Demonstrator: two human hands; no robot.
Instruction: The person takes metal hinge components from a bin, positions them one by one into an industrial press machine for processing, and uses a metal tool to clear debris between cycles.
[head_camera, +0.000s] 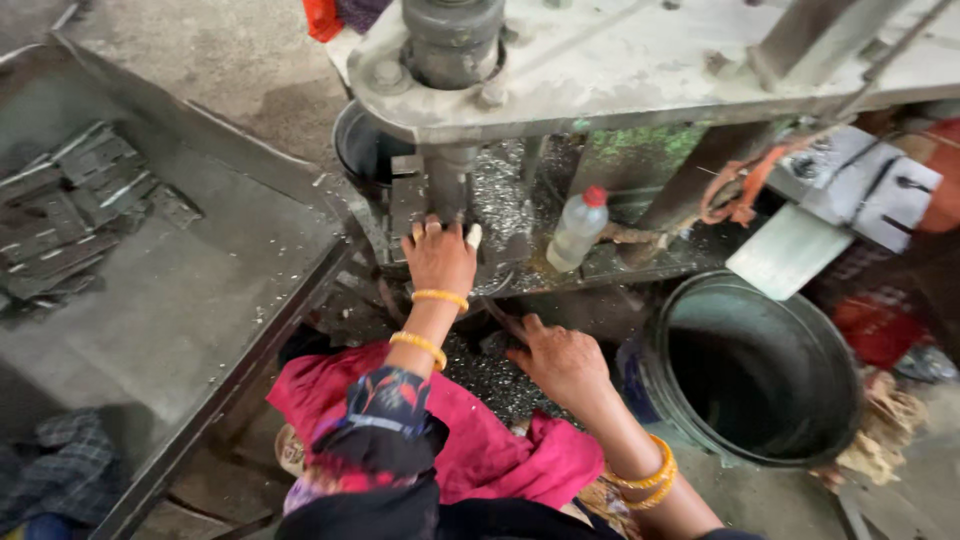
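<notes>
We see the left hand (438, 256) resting flat, fingers spread, on the metal piece (408, 203) under the press rod (448, 180). The right hand (562, 362) lies open on the metal scraps (490, 375). We should keep fingers away from the rod.

Yellow bangles (440, 297), pink cloth (480, 440), red-capped clear bottle (578, 230)
</notes>
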